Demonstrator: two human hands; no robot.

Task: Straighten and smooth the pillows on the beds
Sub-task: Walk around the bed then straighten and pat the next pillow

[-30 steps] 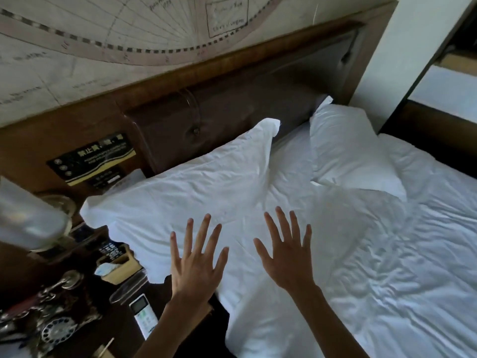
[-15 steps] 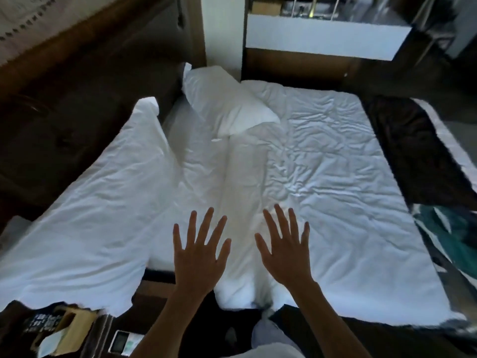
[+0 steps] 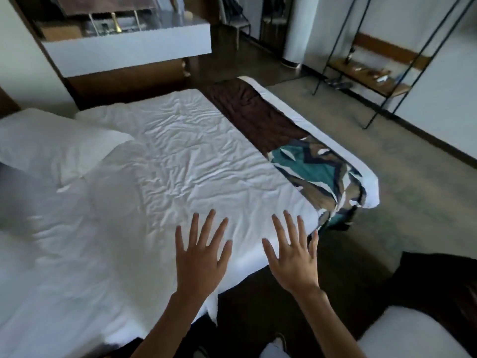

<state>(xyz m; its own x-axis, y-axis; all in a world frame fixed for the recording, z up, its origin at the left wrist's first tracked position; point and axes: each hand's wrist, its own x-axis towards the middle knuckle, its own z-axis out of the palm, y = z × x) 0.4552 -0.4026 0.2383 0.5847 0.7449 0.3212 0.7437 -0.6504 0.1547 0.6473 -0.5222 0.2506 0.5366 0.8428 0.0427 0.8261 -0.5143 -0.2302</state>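
Both hands were held out flat, palms down, above the near edge of the bed (image 3: pixel 180 156). The left hand (image 3: pixel 200 257) hung over the wrinkled white duvet, fingers spread wide and holding nothing. The right hand (image 3: pixel 293 257), fingers likewise apart and empty, was over the duvet's edge and the dark floor beside it. A white pillow (image 3: pixel 51 140) lay at the far left, at the head of the bed, well apart from both hands. A brown and teal runner (image 3: pixel 304 156) crossed the foot of the bed on the right
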